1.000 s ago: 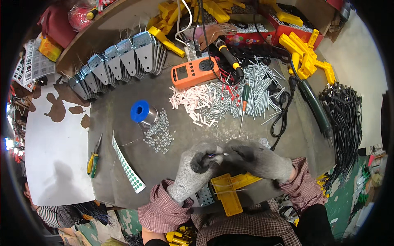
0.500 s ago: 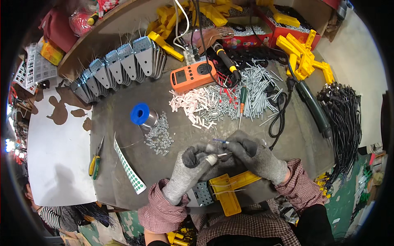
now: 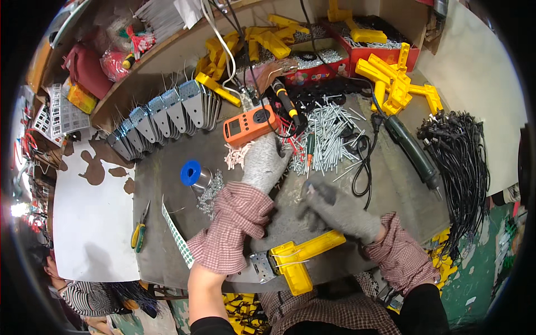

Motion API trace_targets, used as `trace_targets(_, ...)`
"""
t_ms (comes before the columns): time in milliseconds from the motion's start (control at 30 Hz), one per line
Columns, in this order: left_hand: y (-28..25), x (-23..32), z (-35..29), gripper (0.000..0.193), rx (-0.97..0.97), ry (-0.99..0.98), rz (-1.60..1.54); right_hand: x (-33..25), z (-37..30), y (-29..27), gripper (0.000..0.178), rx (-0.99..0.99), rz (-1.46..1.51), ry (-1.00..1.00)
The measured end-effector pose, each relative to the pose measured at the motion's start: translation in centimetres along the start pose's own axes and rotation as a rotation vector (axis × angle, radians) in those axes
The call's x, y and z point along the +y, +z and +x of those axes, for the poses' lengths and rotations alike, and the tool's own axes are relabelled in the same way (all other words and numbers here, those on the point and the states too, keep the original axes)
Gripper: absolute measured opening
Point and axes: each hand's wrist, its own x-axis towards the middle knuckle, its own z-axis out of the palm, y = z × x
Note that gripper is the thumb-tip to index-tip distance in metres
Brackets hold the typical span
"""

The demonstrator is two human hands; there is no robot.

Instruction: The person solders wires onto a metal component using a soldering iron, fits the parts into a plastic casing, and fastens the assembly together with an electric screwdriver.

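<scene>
My left hand, in a grey glove, reaches over the heap of small parts below the orange power meter. Its fingertips are among the parts, so their grip is hidden. Pale pink sleeves show beside it, and long silver screws lie to its right with a small screwdriver on them. My right hand, also gloved, hovers above the bench with curled, slightly blurred fingers; what they hold cannot be made out. Nearer me lies a yellow plastic housing beside a perforated metal bracket.
A solder spool, small nuts, a green sticker strip and pliers lie at left. Metal plates stand behind. On the right are a dark green power tool, black cables and yellow housings.
My left hand has left the right hand and moved forward to the parts heap. The right hand has dropped slightly; the thin blue-tipped piece at its fingers no longer shows. The whole view has shifted.
</scene>
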Motion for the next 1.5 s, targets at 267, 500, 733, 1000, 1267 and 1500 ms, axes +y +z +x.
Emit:
trace_targets(267, -0.6, -1.8, 0.7, 0.031, -0.038, -0.090, -0.071, 1.8, 1.8, 0.2, 0.023, -0.123, -0.213, -0.191)
trace_targets(500, -4.0, 0.0, -8.0, 0.022, -0.473, -0.193, -0.913, -0.2, 2.1, -0.8, 0.034, -0.083, 0.066, -0.051)
trace_targets(733, -5.7, 0.9, -16.3, 0.017, -0.444, -0.289, -0.876, -0.6, 2.3, -1.5, 0.033, -0.023, 0.033, -0.056)
trace_targets(1000, -5.5, 0.8, -16.6, 0.031, -0.342, -0.257, -0.941, -0.3, 0.9, 1.2, 0.029, -0.197, -0.316, -0.246)
trace_targets(1267, -3.9, 1.2, -16.7, 0.017, -0.218, -0.409, -1.203, 0.4, 0.1, 1.5, 0.021, -0.080, -0.456, -0.306)
trace_targets(1500, -4.7, 0.6, -18.3, 0.022, 0.102, -0.385, -1.214, -1.1, -1.0, 1.4, 0.023, -0.242, -0.671, -0.292)
